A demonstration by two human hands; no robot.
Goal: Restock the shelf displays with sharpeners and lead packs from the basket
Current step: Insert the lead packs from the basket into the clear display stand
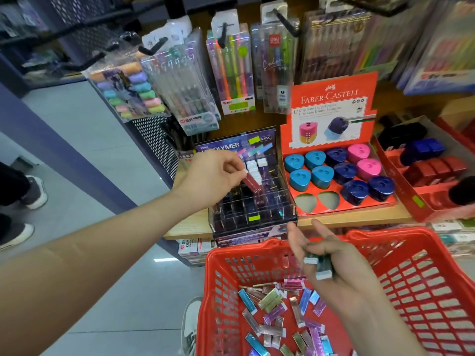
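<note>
The left hand (208,181) pinches a maroon foil lead pack with a white cap (253,183) between thumb and fingertips, tilted over the clear acrylic gridded display case (254,209) at twelve o'clock from the red plastic mesh basket (411,278). I'd straighten it upright before lowering it into one free cell. The right hand (331,255) hovers above the basket, lower fingers curled round two greenish packs (321,265), forefinger and thumb spread.

light was bright and even from overhead, with soft shadows. glare glinted off the floor (162,260) at near left. the far edges bowed and blurred, and the right hand (331,255) smeared.
</note>
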